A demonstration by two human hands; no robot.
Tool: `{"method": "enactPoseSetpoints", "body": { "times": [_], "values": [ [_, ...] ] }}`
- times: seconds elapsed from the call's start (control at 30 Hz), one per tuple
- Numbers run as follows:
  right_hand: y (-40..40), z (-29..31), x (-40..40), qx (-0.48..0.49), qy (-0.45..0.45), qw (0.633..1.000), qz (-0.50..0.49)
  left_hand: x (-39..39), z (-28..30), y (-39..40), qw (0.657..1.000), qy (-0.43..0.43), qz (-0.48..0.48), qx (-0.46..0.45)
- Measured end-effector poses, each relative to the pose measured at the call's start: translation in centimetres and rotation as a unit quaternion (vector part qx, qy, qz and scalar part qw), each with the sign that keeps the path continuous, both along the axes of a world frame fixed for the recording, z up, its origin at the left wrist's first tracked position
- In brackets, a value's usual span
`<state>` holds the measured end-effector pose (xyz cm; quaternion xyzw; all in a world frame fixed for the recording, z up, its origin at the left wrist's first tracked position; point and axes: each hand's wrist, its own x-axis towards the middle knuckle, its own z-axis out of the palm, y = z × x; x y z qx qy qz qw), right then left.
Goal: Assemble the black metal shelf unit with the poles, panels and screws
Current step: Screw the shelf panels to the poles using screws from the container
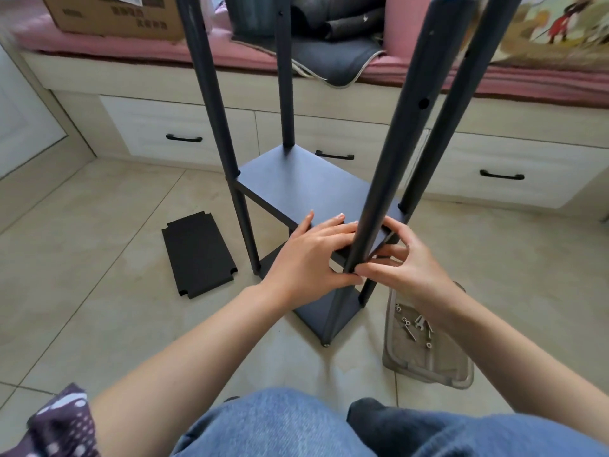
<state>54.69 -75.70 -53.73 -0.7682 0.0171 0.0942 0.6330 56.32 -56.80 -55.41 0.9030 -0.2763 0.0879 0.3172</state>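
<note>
Cardboard is what the box (112, 14) at the top left is made of; it sits on the pink bed mat (99, 44), and what is in it cannot be seen. Under the mat run pale drawers (178, 133) with black handles. On the tiled floor (82, 225) lies a loose black panel (198, 255), flat, just to the left of the shelf unit (316, 189).

That shelf unit stands on the floor in the middle. It has four black poles (211, 103) going up, one panel fixed between them higher up and one panel (321, 313) low near the floor.

The left hand (309, 255) rests on the near edge of the upper panel. Its fingers are straight and lie flat on top, and its thumb is down by the front pole (395, 150). So this grip is loose and holds nothing tight.

The right hand (407, 258) is at the same front pole, right where the panel meets it. Its fingers are bent and its fingertips pinch at the pole, touching the left thumb. What small thing may be between the fingertips is too hidden to tell.

Just right of the shelf unit sits a clear plastic tray (428, 364) on the floor. In it are silver screws (410, 331), some small nuts and a little wrench (419, 323)
</note>
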Motion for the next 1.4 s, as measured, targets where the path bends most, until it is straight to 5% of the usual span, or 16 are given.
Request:
{"method": "enactPoseSetpoints", "body": {
  "times": [0.23,0.43,0.97,1.4],
  "values": [
    [0.1,0.0,1.2,0.309,0.146,0.935,-0.091,-0.7,0.8,-0.7,0.999,0.021,0.023,0.01],
    [0.9,0.4,2.1,0.233,0.146,0.959,-0.065,-0.8,1.6,-1.4,0.997,0.067,0.024,0.031],
    [-1.4,-0.6,1.1,0.227,0.149,0.961,-0.048,-0.6,1.7,-0.7,0.995,0.046,0.014,0.087],
    [-12.6,-14.6,0.6,-0.005,0.276,0.95,-0.149,-0.2,0.3,-0.5,0.998,0.028,0.016,0.061]
  ]
}}
